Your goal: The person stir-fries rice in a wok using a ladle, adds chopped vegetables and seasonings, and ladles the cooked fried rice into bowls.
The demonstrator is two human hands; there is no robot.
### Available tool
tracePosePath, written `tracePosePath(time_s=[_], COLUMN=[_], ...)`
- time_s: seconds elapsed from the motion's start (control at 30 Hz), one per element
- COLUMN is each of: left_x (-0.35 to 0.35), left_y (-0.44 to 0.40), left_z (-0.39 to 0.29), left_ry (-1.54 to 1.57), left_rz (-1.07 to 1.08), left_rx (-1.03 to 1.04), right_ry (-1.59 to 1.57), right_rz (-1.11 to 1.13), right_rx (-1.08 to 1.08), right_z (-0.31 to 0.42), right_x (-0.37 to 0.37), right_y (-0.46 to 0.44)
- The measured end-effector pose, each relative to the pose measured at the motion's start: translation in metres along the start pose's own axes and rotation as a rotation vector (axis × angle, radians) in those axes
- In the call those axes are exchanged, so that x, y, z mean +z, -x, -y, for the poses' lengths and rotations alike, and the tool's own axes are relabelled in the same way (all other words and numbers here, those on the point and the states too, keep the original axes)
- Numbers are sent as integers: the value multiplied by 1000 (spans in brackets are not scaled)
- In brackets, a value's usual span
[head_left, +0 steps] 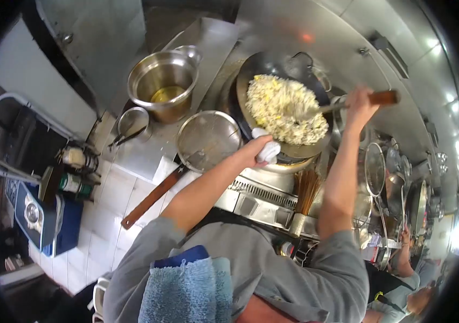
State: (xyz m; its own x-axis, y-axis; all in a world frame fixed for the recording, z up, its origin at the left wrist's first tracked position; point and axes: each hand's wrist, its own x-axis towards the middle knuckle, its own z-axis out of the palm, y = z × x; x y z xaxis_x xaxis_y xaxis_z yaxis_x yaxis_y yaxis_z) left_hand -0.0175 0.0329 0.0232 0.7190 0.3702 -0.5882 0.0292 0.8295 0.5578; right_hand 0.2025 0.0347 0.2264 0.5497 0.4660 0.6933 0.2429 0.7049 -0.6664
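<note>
A black wok (pixel 249 64) holds fried rice (pixel 280 105) with yellow bits like egg. My left hand (pixel 256 151) is closed on a folded white cloth (pixel 267 146), pressed against the wok's near rim. In my right hand (pixel 359 107) is a wok spatula (pixel 333 108), gripped along its shaft near the wooden end. Its head lies in the rice and is blurred, so its exact shape is hard to see. The wok sits tilted over the stove (pixel 264 188), its far loop handle standing up.
Left of the wok are a steel pot (pixel 159 64) with yellow liquid, a small pot (pixel 133 121) and a round strainer (pixel 208 132) with a wooden handle. A bundle of thin sticks (pixel 308 189) stands by the stove. Hanging strainers (pixel 375 169) and another person (pixel 402 293) are at right.
</note>
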Motion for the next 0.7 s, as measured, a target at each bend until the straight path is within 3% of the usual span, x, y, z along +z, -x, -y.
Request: tracePosePath(time_s=[0.07,0.13,0.17,0.23,0.33,0.4,0.43,0.53,0.6,0.7], left_x=[4,3,2,-1,2,2,3,0,8,-4], left_y=[11,9,8,0,3,2,1,-1,9,-5], left_z=[-6,-5,-5,-3,-5,0,-4,-1,-7,13], left_ry=[-36,4,45,39,27,18,18,7,-21,24], left_rz=[-57,-48,-26,-26,-71,-18,-20,14,-75,-34], left_rx=[-19,27,27,30,60,11,6,0,7,-51], right_ry=[263,104,-136,31,21,24,15,-72,150,91], right_rz=[-139,32,248,-191,-109,48,130,74,-185,-13], right_rx=[-10,9,108,79,297,319,301,146,-135,89], right_z=[15,32,14,3,-39,-10,8,71,8,25], right_x=[16,9,-22,13,28,29,40,37,32,35], right_y=[-43,-97,-134,-100,-88,-100,-110,-32,13,-12])
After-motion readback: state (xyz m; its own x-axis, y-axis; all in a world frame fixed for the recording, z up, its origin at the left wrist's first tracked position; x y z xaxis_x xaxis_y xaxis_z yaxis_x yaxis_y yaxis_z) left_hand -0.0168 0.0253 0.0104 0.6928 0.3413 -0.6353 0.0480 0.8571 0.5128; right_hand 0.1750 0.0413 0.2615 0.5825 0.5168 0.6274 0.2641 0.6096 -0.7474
